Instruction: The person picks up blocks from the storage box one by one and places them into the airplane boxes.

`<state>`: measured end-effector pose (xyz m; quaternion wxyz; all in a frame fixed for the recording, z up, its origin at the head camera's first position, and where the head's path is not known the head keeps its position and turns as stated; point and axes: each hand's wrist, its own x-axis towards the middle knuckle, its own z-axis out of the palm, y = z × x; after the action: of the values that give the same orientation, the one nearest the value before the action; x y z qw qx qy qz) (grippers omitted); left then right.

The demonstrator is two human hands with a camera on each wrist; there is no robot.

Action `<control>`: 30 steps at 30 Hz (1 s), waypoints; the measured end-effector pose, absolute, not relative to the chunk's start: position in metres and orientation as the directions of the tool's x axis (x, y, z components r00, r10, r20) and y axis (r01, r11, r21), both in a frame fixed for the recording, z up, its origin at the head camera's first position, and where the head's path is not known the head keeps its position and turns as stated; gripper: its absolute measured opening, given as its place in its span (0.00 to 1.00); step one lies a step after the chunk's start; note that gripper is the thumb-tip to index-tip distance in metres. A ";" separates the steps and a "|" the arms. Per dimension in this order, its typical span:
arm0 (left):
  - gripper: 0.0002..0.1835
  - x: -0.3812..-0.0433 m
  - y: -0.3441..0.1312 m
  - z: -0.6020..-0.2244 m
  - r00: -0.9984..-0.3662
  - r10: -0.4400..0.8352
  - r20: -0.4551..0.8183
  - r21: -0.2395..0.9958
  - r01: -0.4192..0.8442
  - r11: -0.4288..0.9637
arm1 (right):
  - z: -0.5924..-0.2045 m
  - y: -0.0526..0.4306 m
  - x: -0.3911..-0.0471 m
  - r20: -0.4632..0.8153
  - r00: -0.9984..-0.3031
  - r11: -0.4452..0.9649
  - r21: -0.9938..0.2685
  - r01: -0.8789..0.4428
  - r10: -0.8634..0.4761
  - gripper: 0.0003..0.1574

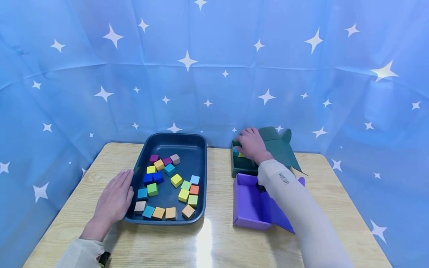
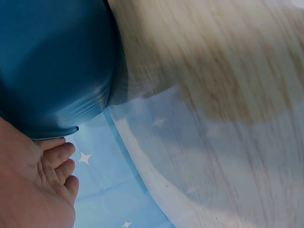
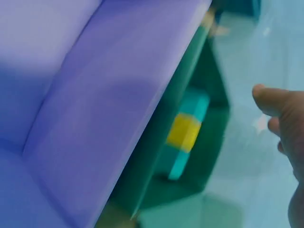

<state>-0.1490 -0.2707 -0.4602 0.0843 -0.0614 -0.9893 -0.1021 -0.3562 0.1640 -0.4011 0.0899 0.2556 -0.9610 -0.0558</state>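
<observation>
My left hand (image 1: 115, 195) lies with extended fingers against the left rim of a dark blue tray (image 1: 177, 139). In the left wrist view its fingertips touch the underside of the tray's rim. Inside the tray are several coloured wooden cubes, among them a green cube (image 1: 152, 189) and an orange cube (image 1: 170, 213). My right hand (image 1: 252, 144) is over a green box (image 1: 244, 164) at the back right, nothing visible between its fingers. That box holds a yellow cube (image 3: 184, 132) between teal cubes (image 3: 194, 105).
An open purple box (image 1: 249, 201) stands in front of the green one, under my right forearm. The green box's lid (image 1: 279, 149) is folded back to the right. A blue star-patterned curtain (image 1: 214, 85) hangs behind the wooden table (image 1: 218, 245).
</observation>
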 end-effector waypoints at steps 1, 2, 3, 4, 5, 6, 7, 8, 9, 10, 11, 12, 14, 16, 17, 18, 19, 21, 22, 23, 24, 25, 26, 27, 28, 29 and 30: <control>0.31 -0.149 -0.271 -0.461 -0.977 0.104 0.184 0.193 0.140 0.971 | -0.399 0.158 -0.354 0.152 -0.842 0.854 0.150 -0.498 -0.518 0.21; 0.31 -0.149 -0.271 -0.462 -0.976 0.106 0.192 0.193 0.144 0.971 | -0.396 0.152 -0.351 0.161 -0.829 0.843 0.149 -0.517 -0.536 0.21; 0.30 -0.149 -0.271 -0.462 -0.974 0.108 0.198 0.193 0.147 0.970 | -0.394 0.145 -0.348 0.169 -0.815 0.832 0.144 -0.536 -0.555 0.21; 0.30 -0.150 -0.271 -0.463 -0.973 0.109 0.202 0.194 0.149 0.970 | -0.392 0.139 -0.345 0.179 -0.801 0.820 0.137 -0.555 -0.572 0.20; 0.30 -0.150 -0.271 -0.463 -0.974 0.108 0.201 0.197 0.148 0.969 | -0.391 0.133 -0.342 0.192 -0.784 0.808 0.132 -0.575 -0.590 0.20; 0.30 -0.150 -0.271 -0.464 -0.974 0.107 0.200 0.200 0.147 0.969 | -0.389 0.127 -0.338 0.200 -0.769 0.795 0.126 -0.594 -0.607 0.20; 0.30 -0.150 -0.271 -0.464 -0.974 0.107 0.201 0.200 0.147 0.969 | -0.389 0.121 -0.335 0.211 -0.752 0.781 0.123 -0.613 -0.624 0.20; 0.30 -0.150 -0.271 -0.465 -0.974 0.106 0.200 0.201 0.147 0.969 | -0.389 0.115 -0.331 0.223 -0.733 0.764 0.117 -0.634 -0.643 0.19; 0.30 -0.150 -0.271 -0.465 -0.974 0.105 0.199 0.203 0.146 0.968 | -0.389 0.109 -0.327 0.227 -0.717 0.749 0.110 -0.654 -0.659 0.19; 0.30 -0.150 -0.271 -0.465 -0.975 0.104 0.197 0.204 0.145 0.968 | -0.389 0.103 -0.324 0.226 -0.703 0.735 0.110 -0.669 -0.674 0.19; 0.30 -0.149 -0.271 -0.465 -0.975 0.104 0.197 0.204 0.145 0.968 | -0.390 0.097 -0.320 0.221 -0.688 0.719 0.115 -0.685 -0.691 0.19; 0.30 -0.149 -0.271 -0.465 -0.975 0.105 0.198 0.202 0.145 0.969 | -0.391 0.090 -0.315 0.209 -0.680 0.708 0.118 -0.696 -0.703 0.19; 0.30 -0.149 -0.271 -0.464 -0.974 0.106 0.200 0.198 0.147 0.969 | -0.393 0.079 -0.307 0.178 -0.667 0.689 0.128 -0.713 -0.723 0.20; 0.30 -0.149 -0.271 -0.463 -0.974 0.108 0.197 0.195 0.147 0.970 | -0.396 0.067 -0.299 0.134 -0.663 0.677 0.145 -0.722 -0.736 0.21; 0.30 -0.149 -0.271 -0.463 -0.975 0.107 0.197 0.195 0.146 0.970 | -0.397 0.062 -0.295 0.117 -0.661 0.671 0.160 -0.724 -0.741 0.22; 0.30 -0.149 -0.271 -0.463 -0.975 0.107 0.196 0.195 0.146 0.970 | -0.398 0.057 -0.291 0.099 -0.661 0.668 0.166 -0.726 -0.743 0.22; 0.30 -0.149 -0.271 -0.463 -0.975 0.107 0.195 0.196 0.146 0.970 | -0.399 0.053 -0.287 0.085 -0.661 0.664 0.177 -0.726 -0.746 0.22; 0.30 -0.149 -0.271 -0.463 -0.975 0.106 0.194 0.198 0.145 0.969 | -0.401 0.046 -0.280 0.065 -0.664 0.663 0.189 -0.725 -0.745 0.22; 0.30 -0.149 -0.270 -0.463 -0.975 0.105 0.196 0.199 0.145 0.969 | -0.402 0.043 -0.278 0.059 -0.667 0.664 0.195 -0.722 -0.742 0.22; 0.30 -0.149 -0.270 -0.463 -0.975 0.105 0.198 0.200 0.145 0.969 | -0.403 0.041 -0.276 0.054 -0.671 0.666 0.202 -0.718 -0.740 0.22; 0.30 -0.149 -0.270 -0.463 -0.974 0.104 0.200 0.199 0.145 0.969 | -0.405 0.039 -0.274 0.046 -0.674 0.668 0.199 -0.717 -0.737 0.22; 0.30 -0.148 -0.270 -0.463 -0.974 0.104 0.201 0.199 0.145 0.969 | -0.407 0.037 -0.273 0.035 -0.679 0.671 0.203 -0.713 -0.733 0.22; 0.30 -0.148 -0.271 -0.463 -0.974 0.103 0.201 0.199 0.144 0.969 | -0.409 0.035 -0.273 0.023 -0.683 0.673 0.204 -0.711 -0.730 0.21; 0.30 -0.148 -0.271 -0.463 -0.974 0.103 0.201 0.199 0.144 0.969 | -0.412 0.034 -0.272 0.007 -0.687 0.674 0.204 -0.710 -0.726 0.21; 0.30 -0.148 -0.271 -0.463 -0.974 0.103 0.199 0.200 0.144 0.969 | -0.415 0.033 -0.272 -0.011 -0.690 0.674 0.203 -0.710 -0.724 0.21; 0.30 -0.148 -0.271 -0.463 -0.975 0.104 0.198 0.200 0.144 0.969 | -0.418 0.032 -0.271 -0.028 -0.692 0.674 0.203 -0.710 -0.721 0.21; 0.30 -0.148 -0.270 -0.463 -0.975 0.105 0.196 0.201 0.145 0.969 | -0.421 0.031 -0.271 -0.044 -0.696 0.676 0.202 -0.709 -0.717 0.22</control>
<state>-0.1481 -0.2705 -0.4631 0.0923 -0.0631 -0.9879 -0.1075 -0.2706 0.0311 -0.4211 0.0196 0.3894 -0.9152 -0.1021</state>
